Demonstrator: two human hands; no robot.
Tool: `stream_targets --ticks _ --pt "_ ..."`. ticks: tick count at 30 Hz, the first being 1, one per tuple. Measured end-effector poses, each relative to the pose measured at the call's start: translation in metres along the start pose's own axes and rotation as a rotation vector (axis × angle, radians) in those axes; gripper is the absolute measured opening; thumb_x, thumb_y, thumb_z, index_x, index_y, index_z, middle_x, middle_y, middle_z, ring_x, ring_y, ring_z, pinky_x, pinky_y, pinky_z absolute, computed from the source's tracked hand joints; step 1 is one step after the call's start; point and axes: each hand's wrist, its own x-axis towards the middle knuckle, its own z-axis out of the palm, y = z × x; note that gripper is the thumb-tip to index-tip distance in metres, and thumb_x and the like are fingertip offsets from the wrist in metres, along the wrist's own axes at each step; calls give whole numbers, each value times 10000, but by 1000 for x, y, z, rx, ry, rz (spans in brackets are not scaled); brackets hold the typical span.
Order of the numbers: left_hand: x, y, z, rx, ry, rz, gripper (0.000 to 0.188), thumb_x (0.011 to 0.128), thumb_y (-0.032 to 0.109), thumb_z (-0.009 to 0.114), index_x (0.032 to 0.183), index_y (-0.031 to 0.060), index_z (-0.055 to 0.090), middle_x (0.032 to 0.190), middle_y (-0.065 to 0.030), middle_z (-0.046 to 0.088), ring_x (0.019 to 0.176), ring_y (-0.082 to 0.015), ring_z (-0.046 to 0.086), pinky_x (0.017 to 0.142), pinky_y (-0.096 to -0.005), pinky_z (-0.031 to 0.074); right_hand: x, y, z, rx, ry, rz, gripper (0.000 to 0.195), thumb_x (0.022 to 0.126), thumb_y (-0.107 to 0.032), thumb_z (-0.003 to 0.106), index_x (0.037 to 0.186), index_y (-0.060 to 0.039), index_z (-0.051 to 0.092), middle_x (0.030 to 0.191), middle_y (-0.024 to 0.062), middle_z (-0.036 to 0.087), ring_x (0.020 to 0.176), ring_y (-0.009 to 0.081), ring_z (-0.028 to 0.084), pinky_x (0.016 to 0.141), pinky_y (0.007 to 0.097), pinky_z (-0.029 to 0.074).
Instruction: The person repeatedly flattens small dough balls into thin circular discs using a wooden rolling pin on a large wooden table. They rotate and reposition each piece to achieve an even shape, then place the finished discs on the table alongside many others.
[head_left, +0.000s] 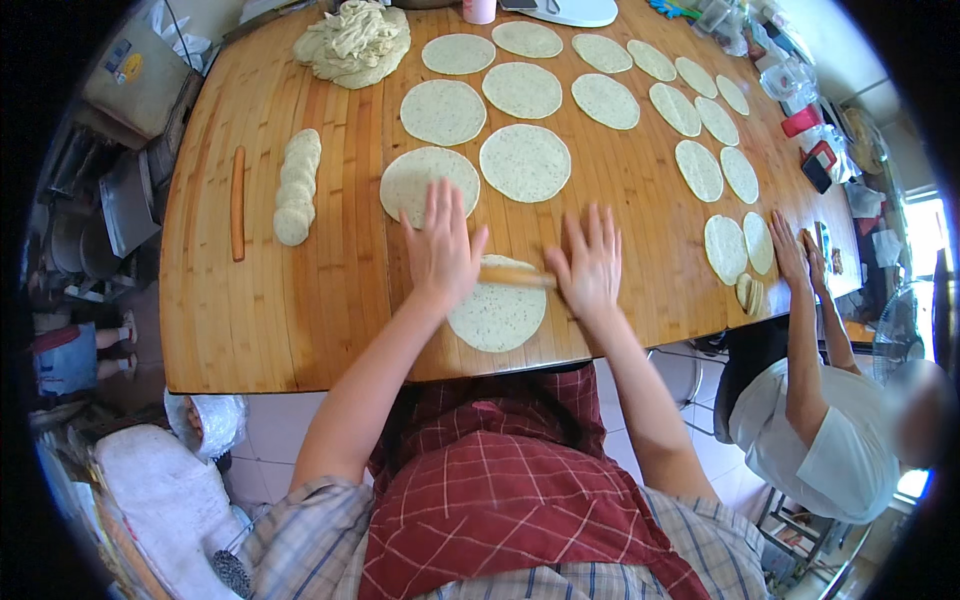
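Note:
A wooden rolling pin (517, 277), blurred, lies across a thin round of speckled dough (499, 319) near the table's front edge. My left hand (442, 251) is flat over the pin's left end, fingers stretched out and thumb apart. Its fingertips appear over another flattened dough round (409, 184) just beyond. At the pin's right end is my right hand (592, 266), also flat with straight fingers. Neither hand has its fingers wrapped around the pin; both palms hide its ends. The far edge of the dough shows behind the pin.
Several dough rounds (525, 163) cover the wooden table (337, 315). Left lie a row of overlapping dough pieces (296, 187) and another rolling pin (238, 202); a dough mass (352, 45) sits behind. At right, a co-worker's hands (791, 251) are near small dough pieces (750, 294).

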Motion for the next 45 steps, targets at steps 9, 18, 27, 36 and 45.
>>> stream_targets --ticks 9,18,27,36,45 --pt "-34 3 -1 8 -70 -54 718 950 383 563 1491 -34 342 1609 -172 253 1505 -325 192 1151 -689 96 6 16 8 114 -74 -204 648 921 -534 570 1399 -97 543 1508 186 425 1456 389 279 1158 591 231" --pt "-47 7 2 -313 -45 159 562 924 273 609 1409 27 467 1483 -144 434 1395 -324 375 1151 -516 260 -64 1 -18 166 -170 -156 707 840 -409 714 1401 -30 510 1525 231 388 1427 406 349 1146 565 293" --pt "-3 23 6 -421 -117 78 122 768 112 774 820 92 665 872 -24 628 897 -248 601 802 -407 449 -98 -23 -61 305 -59 -92 362 720 -44 747 1071 -35 660 980 108 706 925 291 683 769 391 542" --pt "-9 29 -4 -467 74 196 130 735 80 772 713 72 644 857 -29 624 939 -246 602 826 -427 439 -111 -28 -62 370 -27 -218 267 769 -54 688 1033 -30 663 861 92 677 779 265 665 667 383 527" --pt "-37 19 -16 -374 169 408 333 782 67 708 1113 45 677 1052 -110 639 1079 -279 579 934 -454 434 -122 -31 -63 425 -36 -302 244 760 -35 642 1001 -17 674 859 98 678 780 248 667 665 372 530"
